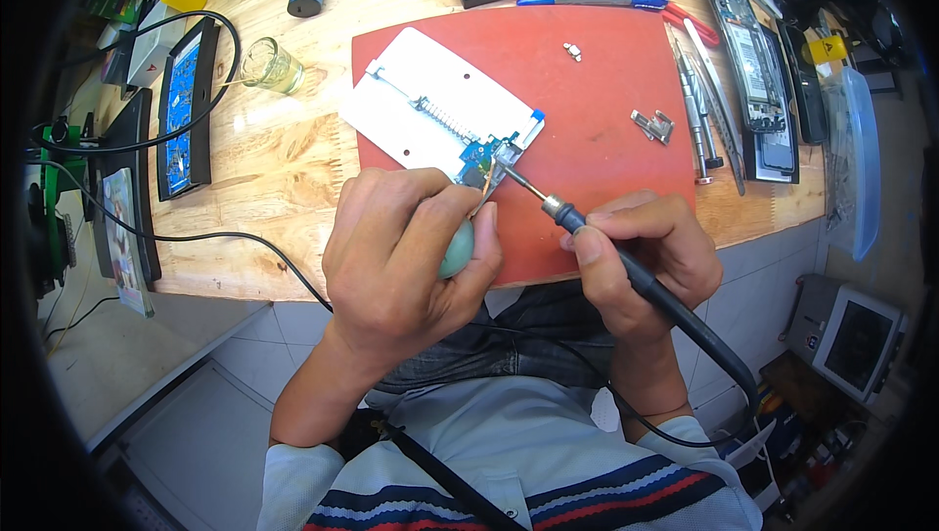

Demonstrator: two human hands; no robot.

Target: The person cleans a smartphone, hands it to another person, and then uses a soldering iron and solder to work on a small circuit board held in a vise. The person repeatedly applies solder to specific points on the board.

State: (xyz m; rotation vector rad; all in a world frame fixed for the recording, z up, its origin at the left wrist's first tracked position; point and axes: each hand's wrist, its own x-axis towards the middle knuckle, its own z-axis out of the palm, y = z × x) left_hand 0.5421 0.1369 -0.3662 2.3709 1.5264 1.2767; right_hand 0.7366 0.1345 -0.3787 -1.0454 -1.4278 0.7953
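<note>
My right hand (653, 255) grips a soldering iron (626, 262) like a pen, its cable trailing down past my forearm. The iron's metal tip reaches the lower right end of a small blue circuit board (479, 154). That board sits in a white holder (430, 81) with a spring-loaded clamp. My left hand (411, 247) is closed round a pale green rounded thing (458, 249), mostly covered by my fingers. From its fingertips a thin copper-coloured strip (488, 177) runs to the board beside the iron's tip; its kind is unclear.
Beneath the holder lies a red mat (597, 179) with small metal parts (652, 126) on it. Tweezers (717, 101) and an opened phone (746, 57) lie at the right. A glass jar (271, 66) stands at the left. A black cable (225, 235) crosses the table's front edge.
</note>
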